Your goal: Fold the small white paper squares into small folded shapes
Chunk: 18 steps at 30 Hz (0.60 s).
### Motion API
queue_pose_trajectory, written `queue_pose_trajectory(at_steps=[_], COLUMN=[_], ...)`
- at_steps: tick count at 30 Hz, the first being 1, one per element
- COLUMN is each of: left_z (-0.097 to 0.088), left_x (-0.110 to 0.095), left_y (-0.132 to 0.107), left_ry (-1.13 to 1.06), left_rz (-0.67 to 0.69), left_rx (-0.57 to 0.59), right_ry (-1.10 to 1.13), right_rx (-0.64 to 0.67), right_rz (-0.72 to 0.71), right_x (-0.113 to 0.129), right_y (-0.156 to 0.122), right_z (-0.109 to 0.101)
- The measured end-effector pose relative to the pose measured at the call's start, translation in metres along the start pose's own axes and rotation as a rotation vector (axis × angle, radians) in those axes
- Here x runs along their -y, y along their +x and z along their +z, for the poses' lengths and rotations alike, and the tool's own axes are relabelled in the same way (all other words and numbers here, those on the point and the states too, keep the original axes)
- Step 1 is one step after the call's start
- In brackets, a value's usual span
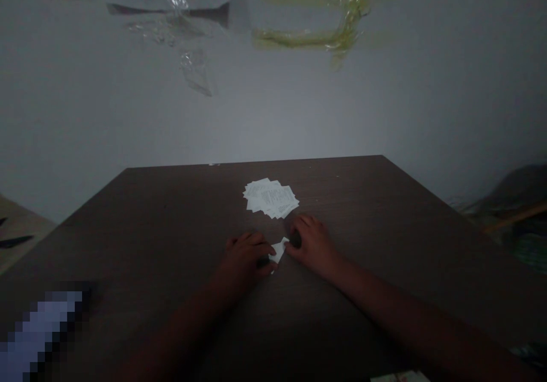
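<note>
A small piece of white paper [278, 251] is between my two hands, low over the dark brown table [179, 211]. My left hand [250, 254] has its fingers curled round the paper's left edge, thumb below and fingers above. At the paper's upper right corner, my right hand [311, 242] pinches with thumb and fingers; that corner looks bent up. Just beyond my hands lies a fanned-out pile of white paper pieces [270, 198] with printed text, overlapping in a rough oval.
A blurred-out bright rectangular object [40, 333] lies at the table's left front. Behind the table rises a pale wall [299, 108] with yellow tape [299, 40] and clear tape on it. Something pale [399, 377] shows at the bottom edge. Dark items stand beyond the right edge.
</note>
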<state>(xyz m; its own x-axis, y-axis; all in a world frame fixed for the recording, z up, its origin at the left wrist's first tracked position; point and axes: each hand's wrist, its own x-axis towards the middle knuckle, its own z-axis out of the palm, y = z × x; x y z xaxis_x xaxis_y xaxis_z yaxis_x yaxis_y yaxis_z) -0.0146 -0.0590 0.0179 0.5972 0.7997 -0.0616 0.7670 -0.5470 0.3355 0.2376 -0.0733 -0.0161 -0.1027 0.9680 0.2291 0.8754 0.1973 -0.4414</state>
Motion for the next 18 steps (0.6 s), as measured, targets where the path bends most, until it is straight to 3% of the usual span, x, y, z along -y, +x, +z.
queue_pose_trajectory(at_steps=[5, 12, 18], left_z=[-0.001, 0.0, -0.003], left_x=[-0.001, -0.001, -0.003], left_y=[-0.001, 0.002, 0.001], left_ry=[-0.013, 0.008, -0.011], left_rz=[0.032, -0.01, -0.033], left_rx=[-0.03, 0.013, 0.03], right_ry=[0.025, -0.046, -0.038], right_rx=[0.047, -0.009, 0.018], right_rz=[-0.104, 0.06, -0.041], right_x=[0.012, -0.007, 0.008], right_y=[-0.013, 0.012, -0.006], right_z=[0.006, -0.004, 0.004])
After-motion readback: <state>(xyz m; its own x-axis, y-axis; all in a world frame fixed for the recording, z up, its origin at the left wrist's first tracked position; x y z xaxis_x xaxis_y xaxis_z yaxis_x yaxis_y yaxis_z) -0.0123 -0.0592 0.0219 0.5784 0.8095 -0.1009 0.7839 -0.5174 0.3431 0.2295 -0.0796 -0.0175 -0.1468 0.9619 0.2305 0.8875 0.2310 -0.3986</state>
